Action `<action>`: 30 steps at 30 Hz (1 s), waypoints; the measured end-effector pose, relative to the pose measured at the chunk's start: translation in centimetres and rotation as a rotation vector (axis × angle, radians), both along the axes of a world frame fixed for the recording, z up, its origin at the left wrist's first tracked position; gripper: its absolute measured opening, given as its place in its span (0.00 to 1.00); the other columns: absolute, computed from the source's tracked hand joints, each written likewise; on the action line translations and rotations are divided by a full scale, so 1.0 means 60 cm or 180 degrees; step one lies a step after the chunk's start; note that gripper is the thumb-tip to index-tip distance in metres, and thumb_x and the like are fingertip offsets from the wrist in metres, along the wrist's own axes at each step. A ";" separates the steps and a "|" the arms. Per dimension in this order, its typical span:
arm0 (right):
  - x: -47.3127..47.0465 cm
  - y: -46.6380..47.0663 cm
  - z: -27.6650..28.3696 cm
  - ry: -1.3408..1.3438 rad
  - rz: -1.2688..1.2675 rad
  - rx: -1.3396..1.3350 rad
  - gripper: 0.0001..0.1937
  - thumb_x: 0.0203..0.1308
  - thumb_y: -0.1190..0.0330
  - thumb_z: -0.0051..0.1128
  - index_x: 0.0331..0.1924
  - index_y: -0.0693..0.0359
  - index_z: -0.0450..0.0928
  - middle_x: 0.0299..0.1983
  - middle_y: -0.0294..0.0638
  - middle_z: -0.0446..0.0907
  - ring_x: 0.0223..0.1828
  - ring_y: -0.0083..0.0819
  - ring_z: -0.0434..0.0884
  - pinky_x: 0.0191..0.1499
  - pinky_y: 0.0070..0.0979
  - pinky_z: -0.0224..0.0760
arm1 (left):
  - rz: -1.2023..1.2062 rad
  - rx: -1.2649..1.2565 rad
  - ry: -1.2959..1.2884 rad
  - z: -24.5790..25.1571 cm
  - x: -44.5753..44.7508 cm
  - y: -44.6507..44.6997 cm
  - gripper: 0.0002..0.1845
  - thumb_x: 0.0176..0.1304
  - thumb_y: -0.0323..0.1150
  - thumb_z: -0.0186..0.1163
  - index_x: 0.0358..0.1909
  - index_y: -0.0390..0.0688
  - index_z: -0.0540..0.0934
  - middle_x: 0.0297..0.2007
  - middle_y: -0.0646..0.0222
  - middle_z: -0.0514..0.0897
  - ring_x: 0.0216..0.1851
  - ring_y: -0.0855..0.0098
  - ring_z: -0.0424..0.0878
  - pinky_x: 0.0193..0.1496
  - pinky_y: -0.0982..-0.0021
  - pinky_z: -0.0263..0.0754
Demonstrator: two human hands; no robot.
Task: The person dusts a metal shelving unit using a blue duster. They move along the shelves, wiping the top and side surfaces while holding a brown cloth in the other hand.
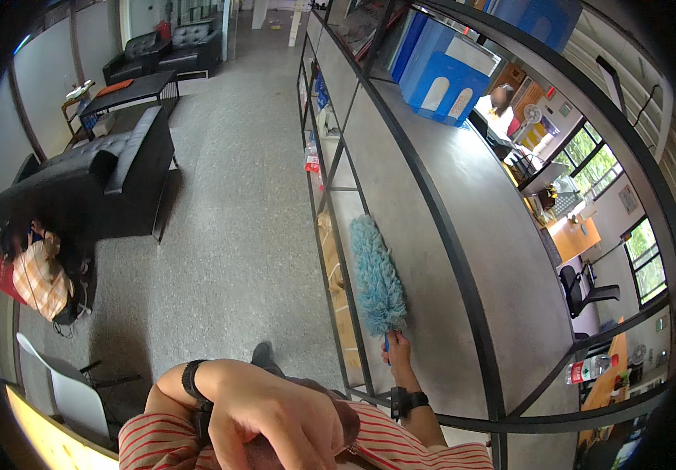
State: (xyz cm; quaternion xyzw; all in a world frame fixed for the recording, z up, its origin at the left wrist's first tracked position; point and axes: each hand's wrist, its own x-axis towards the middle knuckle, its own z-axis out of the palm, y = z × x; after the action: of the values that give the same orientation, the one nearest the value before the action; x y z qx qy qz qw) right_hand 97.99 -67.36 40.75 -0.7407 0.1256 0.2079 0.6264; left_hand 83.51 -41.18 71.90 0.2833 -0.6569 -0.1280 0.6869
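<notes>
My right hand (pixel 397 351), with a black watch (pixel 408 402) at its wrist, grips the blue handle of a fluffy light-blue duster (pixel 378 279). The duster's head lies along a grey panel shelf (pixel 426 294) of a black metal-framed shelving unit, close to its aisle-side edge. Close to the camera, my left hand (pixel 279 417) is bent in front of my body and wears a dark band (pixel 192 382). Its fingers point down and their tips run out of sight, so whether it holds anything is hidden.
Blue file boxes (pixel 446 76) stand farther along the shelf. A bottle (pixel 591 369) stands at its near right. Black sofas (pixel 97 170), a dark low table (pixel 129 91) and a white chair (pixel 70 388) are left. One person (pixel 44 270) sits left; another (pixel 497 108) is beyond the shelving.
</notes>
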 end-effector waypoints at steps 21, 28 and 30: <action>0.126 0.174 0.071 -0.1030 -0.0225 0.0583 0.11 0.61 0.62 0.51 0.28 0.59 0.68 0.15 0.34 0.66 0.08 0.20 0.62 0.10 0.22 0.51 | 0.1813 -0.1232 0.6259 -0.436 0.099 0.297 0.18 0.59 0.44 0.57 0.38 0.39 0.71 0.30 0.63 0.73 0.28 0.68 0.73 0.39 0.63 0.72; 0.132 0.189 0.025 -0.0157 -0.0221 0.0356 0.09 0.61 0.63 0.51 0.32 0.61 0.71 0.16 0.35 0.68 0.10 0.21 0.64 0.12 0.23 0.54 | 0.4449 0.2348 0.3638 -0.541 0.082 0.290 0.15 0.61 0.45 0.54 0.35 0.43 0.76 0.31 0.64 0.76 0.32 0.64 0.74 0.42 0.58 0.70; 0.122 0.184 0.017 0.0151 -0.0128 0.0222 0.09 0.61 0.64 0.50 0.33 0.61 0.72 0.16 0.36 0.69 0.11 0.22 0.65 0.12 0.23 0.55 | 0.5011 0.4262 0.2145 -0.586 0.058 0.281 0.14 0.60 0.45 0.53 0.34 0.44 0.77 0.33 0.63 0.78 0.35 0.61 0.75 0.44 0.55 0.70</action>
State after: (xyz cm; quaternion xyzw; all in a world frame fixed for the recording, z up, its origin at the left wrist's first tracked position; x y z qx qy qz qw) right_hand 105.32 -56.29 41.75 -0.7106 0.1479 0.2171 0.6527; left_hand 86.97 -24.32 36.77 0.8923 0.1342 -0.0550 0.4274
